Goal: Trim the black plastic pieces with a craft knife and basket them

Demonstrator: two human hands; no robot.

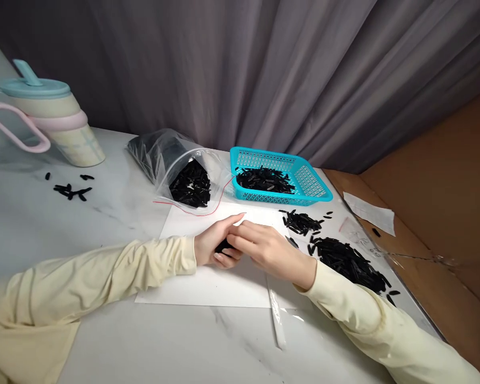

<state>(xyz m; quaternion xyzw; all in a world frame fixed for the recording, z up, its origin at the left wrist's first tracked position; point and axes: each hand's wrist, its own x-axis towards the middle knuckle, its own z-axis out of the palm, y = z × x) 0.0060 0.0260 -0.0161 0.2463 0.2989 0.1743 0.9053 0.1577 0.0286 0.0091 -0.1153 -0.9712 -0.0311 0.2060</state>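
My left hand (214,244) is closed around a small bunch of black elongated pieces (224,246), held over a white sheet (200,288). From the right, my right hand (272,250) curls its fingers onto the same bunch; its fingertips are partly hidden. Most of the bunch is covered by both hands. Similar black pieces lie in a small pile (302,222) and a larger pile (348,261) beyond my right wrist. More of them fill an open clear zip bag (164,173) and a turquoise basket (312,184) behind the hands.
A cup with a pink handle and blue lid (74,133) stands at the far left, with loose black pieces (72,192) before it. A white plastic strip (277,314) lies at the sheet's front. Right, a paper slip (370,212) rests on brown cardboard (436,186). A grey curtain (224,69) hangs behind.
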